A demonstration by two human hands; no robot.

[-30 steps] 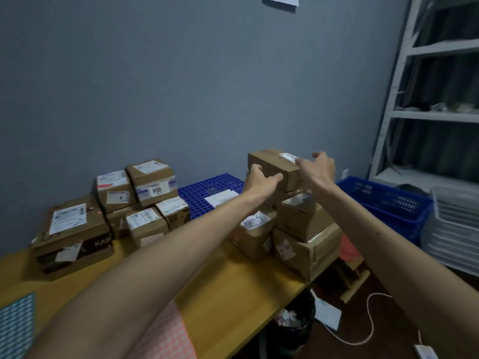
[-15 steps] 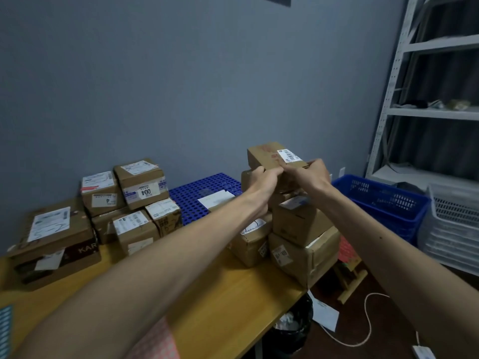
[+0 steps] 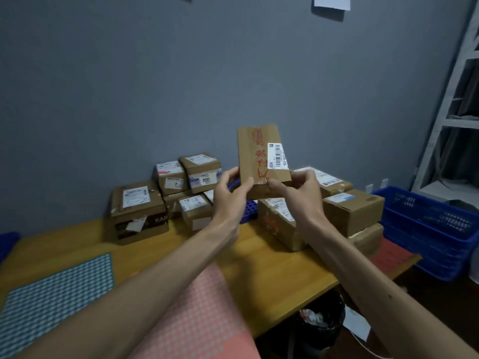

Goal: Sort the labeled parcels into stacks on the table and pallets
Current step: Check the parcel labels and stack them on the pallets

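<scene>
**Above the table, a parcel held up for its label**

Over the middle of the wooden table point(image 3: 259, 268), both hands hold one flat brown parcel point(image 3: 255, 156) upright in the air, in front of the boxes behind it. The left hand point(image 3: 229, 193) curls round its lower left corner, thumb on the front face. The right hand point(image 3: 298, 193) pinches the lower right edge, thumb in front and fingers behind. A white barcode label point(image 3: 277, 156) sits on the right of the facing side, turned sideways, beside red handwriting.

The step in hand looks like reading that label to choose a stack. To do it well, keep both thumbs off the label and turn the parcel until the print reads level. Both grips are low, so the top could tip; slide one hand higher before carrying.

Likely places are the boxes on the left point(image 3: 140, 211), the boxes on the right point(image 3: 352, 211), or the blue pallet point(image 3: 246, 206) between them, mostly hidden by the hands. Lay the parcel flat, label up, edges squared with the box below. The right-hand pile stands near the table's edge, so set down gently there.
</scene>
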